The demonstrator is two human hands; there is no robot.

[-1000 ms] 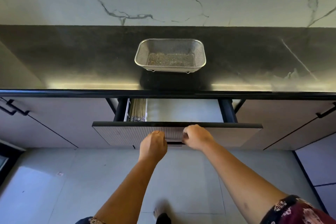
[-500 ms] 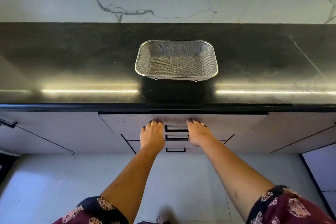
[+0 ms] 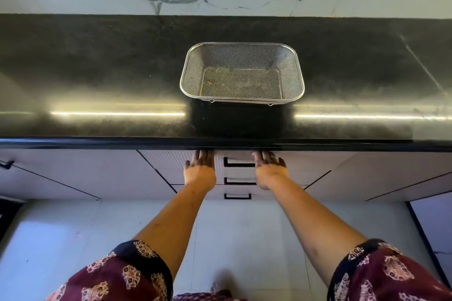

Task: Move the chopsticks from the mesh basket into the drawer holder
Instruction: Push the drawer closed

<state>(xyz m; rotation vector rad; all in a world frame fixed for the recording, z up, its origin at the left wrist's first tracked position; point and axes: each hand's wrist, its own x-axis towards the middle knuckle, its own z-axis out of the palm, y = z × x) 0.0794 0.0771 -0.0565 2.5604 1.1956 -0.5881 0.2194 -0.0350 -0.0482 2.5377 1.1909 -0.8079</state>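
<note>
Black countertop: mesh basket stands empty. Drawer front looks shut; I judge the chopsticks stowed inside, unseen, task nearly complete. My left hand and right hand press flat, fingers extended, holding nothing.

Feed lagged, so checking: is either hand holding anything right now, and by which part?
Nothing held. Left hand and right hand lie flat, open, against the top drawer front.

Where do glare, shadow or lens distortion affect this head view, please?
Head view: bright light strips glare on the black countertop either side of the mesh basket; the person's shadow darkens the counter below it; wide-angle bowing bends the counter edge; both hands' fingertips sit shaded under it.
</note>
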